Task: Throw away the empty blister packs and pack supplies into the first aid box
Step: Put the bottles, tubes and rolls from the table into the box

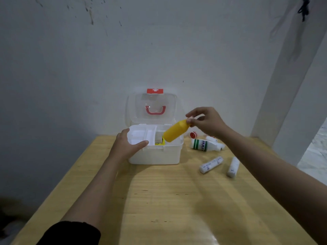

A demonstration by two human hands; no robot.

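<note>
A white first aid box [155, 155] stands at the far middle of the wooden table, its clear lid [153, 107] with a red handle tilted up against the wall. My left hand [126, 145] rests on the box's front left corner, gripping the white inner tray [141, 136]. My right hand [206, 122] holds a yellow bottle [175, 130] by its top end, tilted, with its base over the box's open right compartment. Something yellow [159, 142] lies inside that compartment.
To the right of the box lie a white bottle with a green label [203, 145], a red-capped item [193, 134], and two white rolls [210, 164] [233, 167]. The table [168, 200] meets a wall behind; its left edge drops to a dark floor.
</note>
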